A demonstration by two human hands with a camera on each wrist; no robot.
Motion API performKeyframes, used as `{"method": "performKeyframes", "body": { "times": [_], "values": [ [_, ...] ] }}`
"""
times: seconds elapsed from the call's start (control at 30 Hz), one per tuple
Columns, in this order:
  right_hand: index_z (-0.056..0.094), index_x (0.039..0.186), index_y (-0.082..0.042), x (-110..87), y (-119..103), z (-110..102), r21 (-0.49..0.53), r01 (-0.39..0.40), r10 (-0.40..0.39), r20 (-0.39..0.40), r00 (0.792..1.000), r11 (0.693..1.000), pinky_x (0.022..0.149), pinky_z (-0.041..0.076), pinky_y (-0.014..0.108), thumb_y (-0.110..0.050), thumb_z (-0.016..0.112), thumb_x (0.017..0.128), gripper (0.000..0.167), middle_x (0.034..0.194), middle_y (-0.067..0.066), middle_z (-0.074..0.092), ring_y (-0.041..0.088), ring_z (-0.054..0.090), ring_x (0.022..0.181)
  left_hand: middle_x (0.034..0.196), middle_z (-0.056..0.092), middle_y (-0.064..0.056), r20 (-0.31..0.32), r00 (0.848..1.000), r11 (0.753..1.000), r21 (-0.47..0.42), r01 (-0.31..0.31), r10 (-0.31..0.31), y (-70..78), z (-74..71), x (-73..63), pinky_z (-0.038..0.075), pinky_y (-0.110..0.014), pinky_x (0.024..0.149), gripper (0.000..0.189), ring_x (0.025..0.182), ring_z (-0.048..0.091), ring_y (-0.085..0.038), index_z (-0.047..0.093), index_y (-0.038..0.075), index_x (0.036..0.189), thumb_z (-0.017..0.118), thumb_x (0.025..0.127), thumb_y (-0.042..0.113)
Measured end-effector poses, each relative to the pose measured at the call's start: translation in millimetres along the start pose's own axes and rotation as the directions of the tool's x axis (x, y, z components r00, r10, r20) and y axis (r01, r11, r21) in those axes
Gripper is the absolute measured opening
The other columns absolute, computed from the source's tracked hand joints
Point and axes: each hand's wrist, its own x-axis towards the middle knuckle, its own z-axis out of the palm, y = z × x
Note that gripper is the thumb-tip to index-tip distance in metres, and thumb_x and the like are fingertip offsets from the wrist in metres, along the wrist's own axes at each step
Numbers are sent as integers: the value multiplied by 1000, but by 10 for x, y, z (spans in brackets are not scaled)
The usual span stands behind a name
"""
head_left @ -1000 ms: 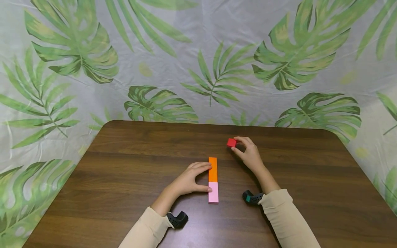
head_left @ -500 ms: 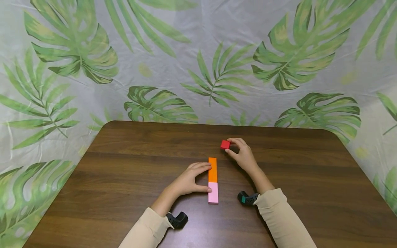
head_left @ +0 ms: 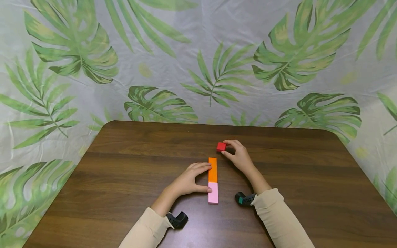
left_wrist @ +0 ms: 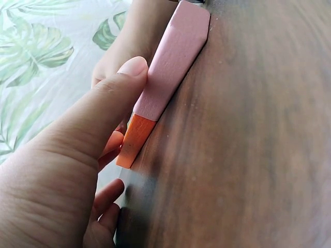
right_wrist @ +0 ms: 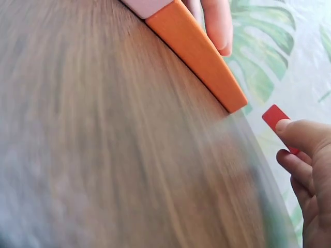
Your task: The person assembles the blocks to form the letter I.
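An orange block [head_left: 212, 170] and a pink block [head_left: 213, 193] lie end to end on the table in one straight line. My left hand [head_left: 187, 179] rests against their left side, thumb touching the pink block and fingertips at the orange one. Between thumb and fingers, my right hand [head_left: 240, 158] pinches a small red block [head_left: 221, 146], just beyond the far end of the orange block and apart from it. In the right wrist view the thumb presses one face of the red block [right_wrist: 272, 113]. The left wrist view shows the pink block [left_wrist: 173, 62] nearest.
The dark wooden table [head_left: 149, 141] ends at a back edge not far beyond the red block. Behind it hangs a pale cloth [head_left: 217, 20] printed with green leaves. A black wrist device [head_left: 177, 220] sits at the left cuff, another [head_left: 244, 199] at the right.
My right hand has moved left and slightly nearer, bringing the red block from the right towards the far end of the orange block. The left hand and both lying blocks have stayed put.
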Motion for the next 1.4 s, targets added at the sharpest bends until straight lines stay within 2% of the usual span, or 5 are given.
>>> {"method": "performKeyframes", "body": {
  "times": [0.6, 1.07, 1.4],
  "values": [
    [58, 113, -4, 42, -8, 122, -11, 31, -31, 42, 999, 999, 87, 41, 41, -13, 69, 79, 37, 108, 10, 55, 22, 56, 94, 137, 39, 1, -1, 1000, 1000, 7, -3, 3, -8, 3, 0, 25, -36, 102, 75, 126, 29, -19, 47, 12, 132, 74, 69, 43],
    [60, 112, -5, 75, -12, 197, -13, 21, -20, 76, 997, 1000, 87, 41, 40, -14, 69, 79, 35, 108, 10, 57, 21, 55, 96, 136, 41, -1, -6, 1000, 1000, 8, -19, 19, -16, 3, 0, 26, -37, 101, 76, 125, 31, -22, 48, 10, 131, 74, 69, 45],
    [60, 112, -5, 104, 0, 225, -32, 14, -11, 97, 995, 999, 89, 41, 39, -13, 69, 79, 35, 108, 9, 58, 21, 54, 96, 137, 40, 1, 8, 1000, 1000, 15, -1, 1, -13, 3, 6, 25, -35, 102, 77, 125, 30, -18, 47, 12, 132, 73, 69, 47]
  ]
}}
